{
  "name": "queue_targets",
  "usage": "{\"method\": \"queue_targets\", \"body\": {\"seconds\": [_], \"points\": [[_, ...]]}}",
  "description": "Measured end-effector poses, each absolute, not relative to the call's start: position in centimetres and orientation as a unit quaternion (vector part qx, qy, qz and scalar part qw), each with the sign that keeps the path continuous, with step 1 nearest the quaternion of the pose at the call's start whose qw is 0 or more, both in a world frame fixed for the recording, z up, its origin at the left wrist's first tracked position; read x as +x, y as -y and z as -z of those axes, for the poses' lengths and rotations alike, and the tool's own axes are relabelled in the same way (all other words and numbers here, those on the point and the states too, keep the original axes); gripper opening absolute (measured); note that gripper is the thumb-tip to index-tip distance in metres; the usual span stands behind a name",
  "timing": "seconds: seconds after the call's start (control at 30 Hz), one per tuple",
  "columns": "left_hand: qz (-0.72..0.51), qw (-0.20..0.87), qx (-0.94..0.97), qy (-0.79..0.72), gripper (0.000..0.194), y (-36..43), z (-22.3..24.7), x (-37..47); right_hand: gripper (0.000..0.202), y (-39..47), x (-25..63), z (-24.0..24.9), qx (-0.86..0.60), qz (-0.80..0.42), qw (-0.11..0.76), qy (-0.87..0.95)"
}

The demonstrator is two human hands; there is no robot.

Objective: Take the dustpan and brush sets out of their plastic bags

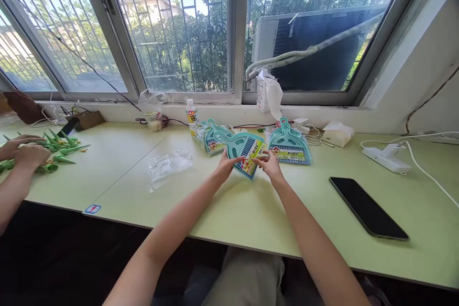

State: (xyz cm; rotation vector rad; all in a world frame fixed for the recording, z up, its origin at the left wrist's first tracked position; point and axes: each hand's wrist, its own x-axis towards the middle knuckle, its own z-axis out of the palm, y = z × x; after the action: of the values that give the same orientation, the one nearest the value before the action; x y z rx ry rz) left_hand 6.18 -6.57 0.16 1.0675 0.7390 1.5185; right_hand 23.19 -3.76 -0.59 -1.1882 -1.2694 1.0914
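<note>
A teal dustpan and brush set (241,146) with a yellow-green label is held tilted above the table, in front of me. My left hand (225,164) grips its lower left edge, fingers partly behind it. On the right side, my right hand (269,164) holds the set by the label edge. Behind it to the left lie more teal sets (212,146) in clear plastic wrap. Another stack of teal sets (289,146) with a similar label rests just right of my right hand.
The green table (136,201) bears clear plastic bags (168,167), a drink bottle (192,117), a black phone (367,208), a white power strip (387,158) and a tissue pack (337,134). Another person's hands (30,153) touch green plastic pieces (64,150) at the far left.
</note>
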Motion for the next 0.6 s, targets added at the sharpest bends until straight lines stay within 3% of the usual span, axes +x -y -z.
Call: {"method": "queue_targets", "body": {"seconds": [0.2, 0.3, 0.4, 0.5, 0.6], "points": [[-0.638, 0.536, 0.466, -0.298, 0.07, 6.5, 0.0, 6.2, 0.059, 4.3, 23.3, 0.5, -0.577, -0.315, 0.464, 0.593], [-0.642, 0.538, 0.449, -0.311, 0.071, 6.4, 0.1, 6.2, 0.072, 4.5, 23.0, 0.2, -0.601, -0.283, 0.478, 0.574], [-0.641, 0.543, 0.44, -0.318, 0.072, 6.4, 0.0, 5.9, 0.079, 4.4, 22.8, 0.2, -0.557, -0.397, 0.529, 0.501], [-0.621, 0.557, 0.443, -0.329, 0.068, 6.3, -0.5, 5.6, 0.055, 4.2, 22.7, 0.5, -0.467, -0.576, 0.502, 0.444], [-0.572, 0.574, 0.452, -0.372, 0.057, 5.9, -1.5, 4.7, 0.033, 4.2, 22.7, 0.8, -0.421, -0.639, 0.491, 0.416]]}}
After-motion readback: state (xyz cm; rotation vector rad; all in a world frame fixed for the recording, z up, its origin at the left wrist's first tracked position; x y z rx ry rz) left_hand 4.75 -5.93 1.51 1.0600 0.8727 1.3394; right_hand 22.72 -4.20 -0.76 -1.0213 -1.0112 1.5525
